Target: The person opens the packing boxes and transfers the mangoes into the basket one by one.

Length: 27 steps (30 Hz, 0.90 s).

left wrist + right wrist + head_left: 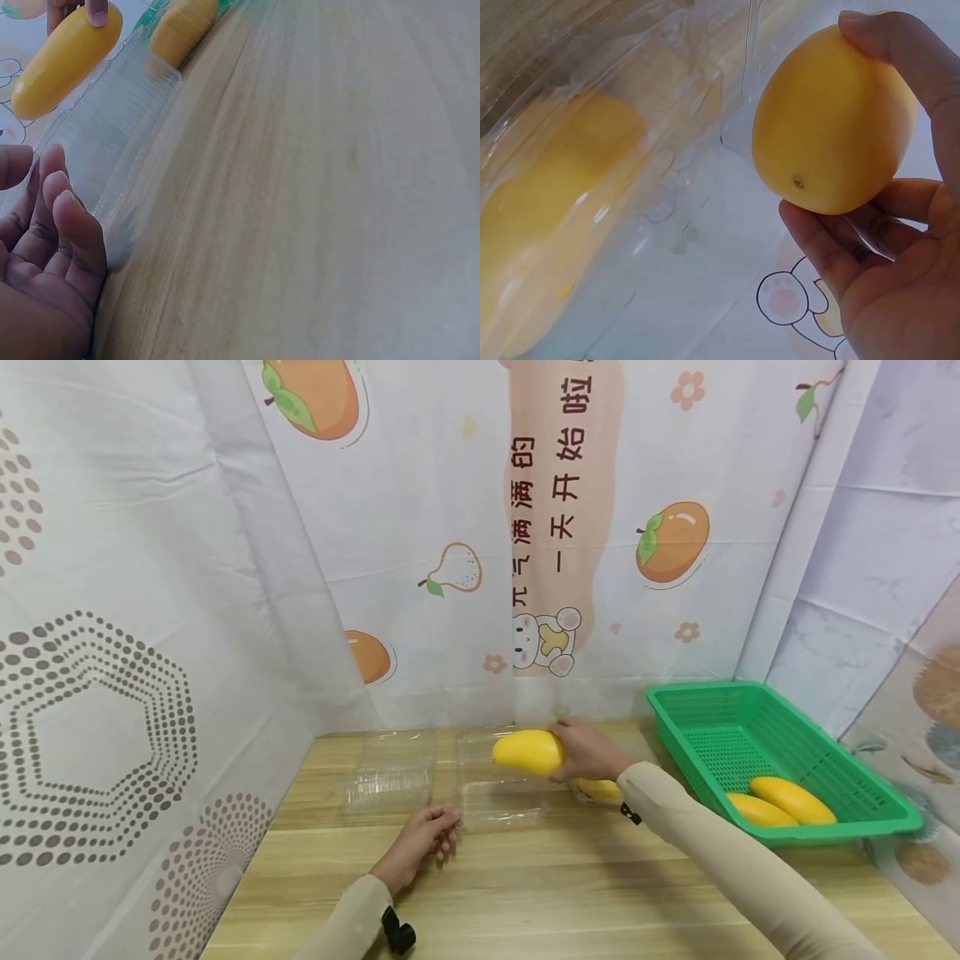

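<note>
A yellow mango [527, 752] is in my right hand [591, 750], held above an open clear plastic box [501, 795]. In the right wrist view, my thumb lies on one side of the mango [829, 124] and the fingers on the other. My left hand [422, 843] is at the near left corner of that box, thumb and curled fingers at its edge; the left wrist view shows the box wall [112, 127] beside the fingers. Right of it, partly hidden by my right arm, another clear box holds a mango [600, 790].
Another clear plastic box [390, 781] stands at the left on the wooden table [480, 893]. A green basket [840, 739] with two mangoes [793, 800] stands at the right. A printed curtain [450, 485] hangs behind the table.
</note>
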{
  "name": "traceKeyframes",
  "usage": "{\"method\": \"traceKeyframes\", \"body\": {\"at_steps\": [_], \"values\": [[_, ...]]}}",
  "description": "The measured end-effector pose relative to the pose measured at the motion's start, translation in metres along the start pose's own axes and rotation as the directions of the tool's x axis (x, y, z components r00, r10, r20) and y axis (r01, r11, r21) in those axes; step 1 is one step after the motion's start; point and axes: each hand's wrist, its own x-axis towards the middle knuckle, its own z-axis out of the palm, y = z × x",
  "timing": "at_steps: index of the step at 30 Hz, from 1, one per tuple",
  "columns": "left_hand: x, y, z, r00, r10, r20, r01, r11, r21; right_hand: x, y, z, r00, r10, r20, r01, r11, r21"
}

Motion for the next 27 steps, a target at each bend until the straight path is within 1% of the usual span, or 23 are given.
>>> {"method": "traceKeyframes", "body": {"at_steps": [3, 7, 14, 23, 27], "values": [[0.0, 0.0, -0.001, 1.0, -0.004, -0.001, 0.004, 1.0, 0.001, -0.003, 0.002, -0.002, 1.0, 0.008, -0.011, -0.008, 1.0, 0.008], [0.001, 0.0, -0.001, 1.0, -0.008, 0.0, 0.008, 1.0, -0.002, -0.004, 0.006, -0.005, 1.0, 0.001, -0.028, 0.0, 1.0, 0.009], [0.001, 0.0, -0.001, 1.0, 0.002, 0.008, -0.002, 1.0, -0.002, -0.006, 0.011, -0.011, 0.999, -0.008, -0.049, 0.009, 1.0, 0.022], [0.0, -0.001, -0.002, 1.0, 0.003, 0.005, -0.003, 1.0, -0.001, -0.009, 0.013, -0.017, 0.998, 0.058, -0.025, -0.057, 0.997, 0.051], [0.001, 0.0, -0.002, 1.0, 0.004, 0.005, -0.004, 1.0, 0.0, -0.01, 0.013, -0.019, 0.997, 0.07, -0.031, -0.068, 0.996, 0.054]]}}
